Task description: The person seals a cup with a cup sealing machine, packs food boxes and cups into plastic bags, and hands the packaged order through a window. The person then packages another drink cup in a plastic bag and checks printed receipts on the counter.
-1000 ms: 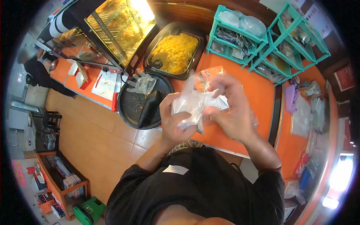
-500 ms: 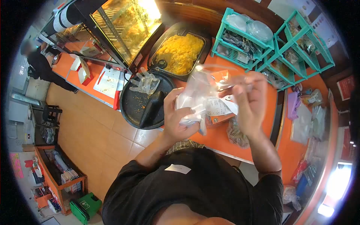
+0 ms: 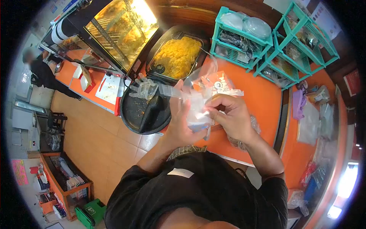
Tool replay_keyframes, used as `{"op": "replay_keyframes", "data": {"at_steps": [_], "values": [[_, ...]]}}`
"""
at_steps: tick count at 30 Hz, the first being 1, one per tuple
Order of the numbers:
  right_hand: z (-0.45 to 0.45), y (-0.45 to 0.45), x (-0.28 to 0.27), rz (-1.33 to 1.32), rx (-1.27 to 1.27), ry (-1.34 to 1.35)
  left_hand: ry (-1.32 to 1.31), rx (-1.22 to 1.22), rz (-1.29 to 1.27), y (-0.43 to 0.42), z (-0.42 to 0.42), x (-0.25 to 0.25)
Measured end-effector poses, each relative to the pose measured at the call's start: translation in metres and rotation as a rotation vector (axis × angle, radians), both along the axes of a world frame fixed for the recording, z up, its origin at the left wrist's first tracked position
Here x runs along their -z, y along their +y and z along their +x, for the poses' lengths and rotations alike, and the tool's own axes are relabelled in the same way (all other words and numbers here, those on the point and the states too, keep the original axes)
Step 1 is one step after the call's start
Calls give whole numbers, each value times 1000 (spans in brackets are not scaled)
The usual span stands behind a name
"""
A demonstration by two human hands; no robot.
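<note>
A clear plastic bag (image 3: 197, 108) hangs between my two hands above the orange counter (image 3: 263, 103). My left hand (image 3: 182, 120) is wrapped round its left side, thumb underneath and fingers blurred at the top. With thumb and forefinger, my right hand (image 3: 230, 116) pinches the bag's right edge. Whatever is inside the bag is whitish and hard to make out. Behind it lies an orange box (image 3: 217, 81) with a round logo, partly covered by the plastic. A clear plastic glove (image 3: 145, 89) rests on the black round board (image 3: 131, 110) to the left.
A tray of yellow food (image 3: 177, 57) stands at the back beside a lit display case (image 3: 120, 32). Teal racks (image 3: 244, 40) hold lids and packets at the back right. A red-handled knife (image 3: 117, 106) lies left of the board. A person (image 3: 42, 72) stands at the far left.
My right hand has come back from the right to the bag and pinches it. My left hand's fingers have lifted and straightened somewhat. The view has shifted slightly.
</note>
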State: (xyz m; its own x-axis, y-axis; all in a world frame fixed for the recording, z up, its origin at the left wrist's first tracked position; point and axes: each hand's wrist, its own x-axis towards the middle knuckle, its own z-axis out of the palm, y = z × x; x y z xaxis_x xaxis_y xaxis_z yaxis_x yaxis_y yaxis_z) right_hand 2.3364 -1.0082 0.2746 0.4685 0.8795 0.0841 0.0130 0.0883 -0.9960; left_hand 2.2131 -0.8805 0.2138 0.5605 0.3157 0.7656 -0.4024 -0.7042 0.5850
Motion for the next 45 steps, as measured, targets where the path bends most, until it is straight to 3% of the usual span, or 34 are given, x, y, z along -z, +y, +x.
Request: {"op": "replay_keyframes", "data": {"at_steps": [3,7,10,13,14,17,20,25,31,32,35,38,41,42,45], "values": [[7,-7,4,-4,-83,146,160,17,80,-4,-4,-12],[12,-13,-2,38,-32,164,156,10,66,-5,0,-13],[10,-19,0,35,96,-59,146,-36,-28,-12,2,-10],[11,-22,-5,86,199,-218,25,-38,108,-11,3,1],[12,-24,-6,91,188,-168,31,40,12,-12,3,13],[19,-26,-12,78,134,-4,56,-11,132,-16,4,1],[18,-26,-18,19,54,153,-61,29,-28,-21,10,6],[16,-29,-6,-21,-106,287,53,59,103,-25,8,-14],[24,-36,-10,251,-132,653,122,118,178,-17,1,6],[25,-36,-15,160,-74,459,149,120,195,-18,0,9],[21,-38,-13,200,98,124,32,96,-69,-28,3,19],[10,-41,11,374,179,168,-52,78,-82,-25,5,24],[5,-42,15,165,75,-367,-42,34,-93,-32,3,14],[-6,-38,5,121,147,-336,-52,65,-112,-33,4,12],[2,-38,7,95,42,-499,-90,94,-120,-33,6,16]]}}
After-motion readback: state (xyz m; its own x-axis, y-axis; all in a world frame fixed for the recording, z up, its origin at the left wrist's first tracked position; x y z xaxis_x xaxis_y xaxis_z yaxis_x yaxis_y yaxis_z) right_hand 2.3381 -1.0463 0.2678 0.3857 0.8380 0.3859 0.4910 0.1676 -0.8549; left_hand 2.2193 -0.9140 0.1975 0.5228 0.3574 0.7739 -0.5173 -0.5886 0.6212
